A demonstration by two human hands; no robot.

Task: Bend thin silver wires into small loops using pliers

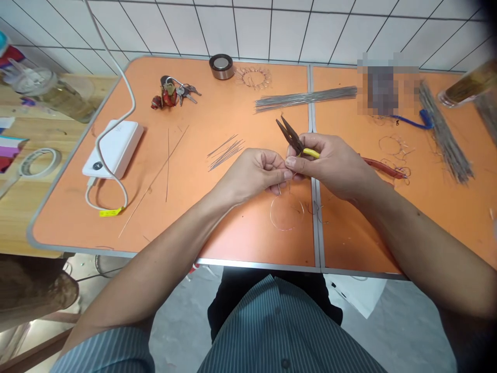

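Head camera looks down on an orange bench with metal edging, the person's forearms reaching in from the bottom of the frame. Right hand is closed around the yellow grip of small pliers, their dark metal nose pointing to the upper left with the tips slightly apart. Left hand is pinched narrow, thumb against fingers, on a thin wire just beside the pliers, and the two hands touch. Below the hands, a wire loop lies at the middle of the lower bench, seemingly joined to that wire, though the fingers hide the join. A straight wire bundle lies above the hands, with a small bunch of short wires to their left. Red-handled pliers lie just right of the right hand, among loose wire scraps. A long grey wire bundle sits at the right, near a blue-handled tool beside a blurred patch. At upper centre are keys with a red fob, a round metal tin and a wire ring. A white power bank at left has a white cable carrying a yellow tag, its print too small to read
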